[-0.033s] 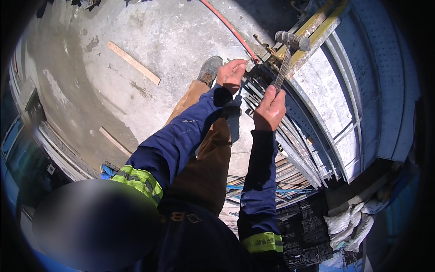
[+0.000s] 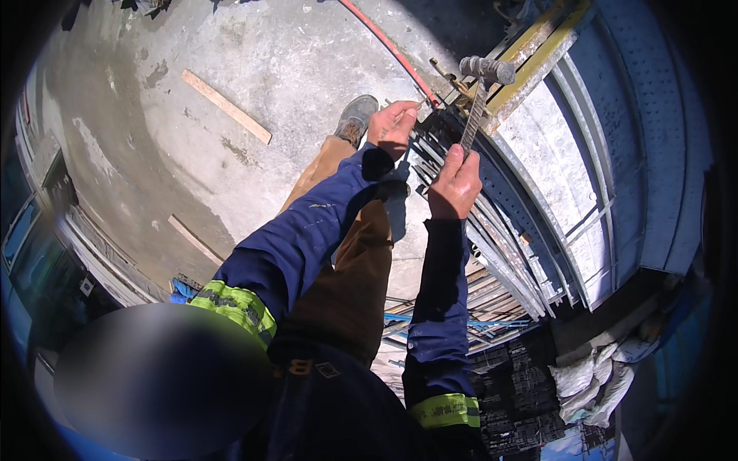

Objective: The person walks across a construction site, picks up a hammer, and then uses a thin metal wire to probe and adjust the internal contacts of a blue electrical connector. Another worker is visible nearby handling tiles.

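Observation:
My right hand [image 2: 454, 184] is wrapped round the ribbed metal handle of a hammer [image 2: 487, 71]. The hammer's worn, blocky grey head is raised at the far end, in front of a yellow metal beam [image 2: 530, 61]. To the left, my left hand [image 2: 392, 127] is closed in a pinch beside the end of a red hose or bar [image 2: 396, 55]. A thin, light-coloured piece shows at its fingertips, too small to name. Below and between the hands lie the ends of several grey metal bars and tubes [image 2: 492, 246].
Long grey metal panels [image 2: 565, 138] curve along the right. Two wooden strips [image 2: 227, 106] lie on the concrete floor [image 2: 284, 46] at the left. My shoe [image 2: 357, 117] stands just left of my left hand. Crumpled white sacks [image 2: 596, 384] are at the lower right.
The hammer and my right hand have shifted slightly to the left, and the hammer's head sits a little higher. My left hand looks unmoved.

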{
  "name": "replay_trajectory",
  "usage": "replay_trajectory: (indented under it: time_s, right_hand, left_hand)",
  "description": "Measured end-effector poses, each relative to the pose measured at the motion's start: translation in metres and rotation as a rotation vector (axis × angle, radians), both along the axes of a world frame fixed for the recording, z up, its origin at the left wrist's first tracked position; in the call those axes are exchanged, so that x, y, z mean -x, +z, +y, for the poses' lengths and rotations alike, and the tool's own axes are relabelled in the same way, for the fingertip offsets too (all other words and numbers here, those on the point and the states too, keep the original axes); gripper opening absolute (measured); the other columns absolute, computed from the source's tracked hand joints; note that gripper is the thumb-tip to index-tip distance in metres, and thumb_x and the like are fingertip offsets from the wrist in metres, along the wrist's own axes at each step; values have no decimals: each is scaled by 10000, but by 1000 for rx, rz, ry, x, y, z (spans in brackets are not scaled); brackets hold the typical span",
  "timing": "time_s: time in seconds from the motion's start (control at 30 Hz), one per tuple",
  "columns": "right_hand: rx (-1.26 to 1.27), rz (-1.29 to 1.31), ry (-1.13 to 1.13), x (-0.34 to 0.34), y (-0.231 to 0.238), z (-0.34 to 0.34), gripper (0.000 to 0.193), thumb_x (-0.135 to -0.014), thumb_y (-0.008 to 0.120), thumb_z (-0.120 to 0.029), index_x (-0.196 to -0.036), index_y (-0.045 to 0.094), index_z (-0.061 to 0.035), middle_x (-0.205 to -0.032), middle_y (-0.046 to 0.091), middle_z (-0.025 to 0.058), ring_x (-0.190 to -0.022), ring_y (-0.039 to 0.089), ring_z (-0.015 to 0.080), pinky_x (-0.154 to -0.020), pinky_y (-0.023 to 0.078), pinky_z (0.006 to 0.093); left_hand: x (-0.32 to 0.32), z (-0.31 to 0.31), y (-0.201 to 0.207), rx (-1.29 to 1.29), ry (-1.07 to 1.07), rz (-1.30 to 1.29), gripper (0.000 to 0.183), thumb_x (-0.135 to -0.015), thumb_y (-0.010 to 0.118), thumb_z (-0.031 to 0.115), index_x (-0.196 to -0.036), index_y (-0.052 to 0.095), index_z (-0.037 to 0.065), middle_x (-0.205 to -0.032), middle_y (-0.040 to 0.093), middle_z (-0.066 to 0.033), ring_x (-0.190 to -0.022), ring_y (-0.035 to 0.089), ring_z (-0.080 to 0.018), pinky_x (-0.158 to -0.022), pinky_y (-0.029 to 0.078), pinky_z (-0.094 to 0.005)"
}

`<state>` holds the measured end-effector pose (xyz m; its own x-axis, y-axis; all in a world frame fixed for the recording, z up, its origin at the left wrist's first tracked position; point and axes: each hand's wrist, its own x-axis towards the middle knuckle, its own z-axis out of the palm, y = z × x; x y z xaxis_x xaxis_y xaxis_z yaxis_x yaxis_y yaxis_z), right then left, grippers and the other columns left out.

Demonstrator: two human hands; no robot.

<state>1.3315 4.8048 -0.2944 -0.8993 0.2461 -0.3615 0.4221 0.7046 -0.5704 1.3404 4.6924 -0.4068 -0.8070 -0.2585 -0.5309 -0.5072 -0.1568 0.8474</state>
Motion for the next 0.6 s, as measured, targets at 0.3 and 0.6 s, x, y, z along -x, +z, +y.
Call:
replay_trajectory:
  time_s: [0.3, 0.6]
  right_hand:
    - [65, 192, -102, 26, 41, 13, 342, -1019, 494, -308, -923, 513, 20, -656, 566, 178, -564, 541, 374, -547, 427, 448]
    - [514, 589, -318, 28, 45, -7, 349, -1017, 485, -374, -956, 439, -34, -604, 461, 123, -457, 464, 282, -440, 398, 383]
  left_hand:
    - [2, 0, -13, -52, 38, 48, 300, -960, 594, 228, -1119, 668, -15, -758, 637, -8, -682, 562, -77, -624, 462, -229]
    - [4, 1, -15, -6, 1, 58, 283, -973, 578, 214, -1127, 667, -6, -761, 620, 4, -675, 539, -65, -618, 450, -231]
